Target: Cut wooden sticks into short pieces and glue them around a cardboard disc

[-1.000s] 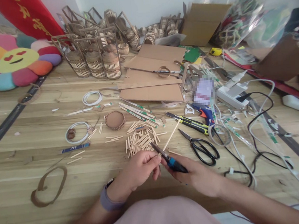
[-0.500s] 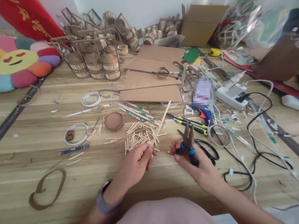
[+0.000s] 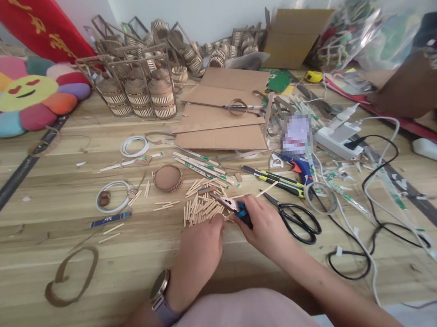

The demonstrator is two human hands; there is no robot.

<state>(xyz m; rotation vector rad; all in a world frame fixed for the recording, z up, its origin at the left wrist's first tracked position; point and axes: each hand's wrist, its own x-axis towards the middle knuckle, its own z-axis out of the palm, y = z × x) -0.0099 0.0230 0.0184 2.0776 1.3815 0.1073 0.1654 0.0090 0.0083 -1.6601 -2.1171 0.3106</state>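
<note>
My right hand is wrapped round the black and blue handles of a pair of pliers, whose metal jaws point left over a pile of short wooden sticks. Close beside it, my left hand is closed, its fingertips meeting the right hand's fingers. A thin wooden stick shows past the right hand's knuckles; its middle is hidden behind that hand, and it appears to run to the left fingertips. Just right of the hands lie black scissors.
Behind the pile stand a small round woven basket and flattened cardboard. To the right are a utility knife, a blue glue gun, a power strip and tangled cables. Lantern-like woven pieces stand at the back left.
My right hand has moved left with the pliers, turning the jaws from upward to leftward. The wooden stick has swung from pointing up to pointing right. The scissors are now uncovered.
</note>
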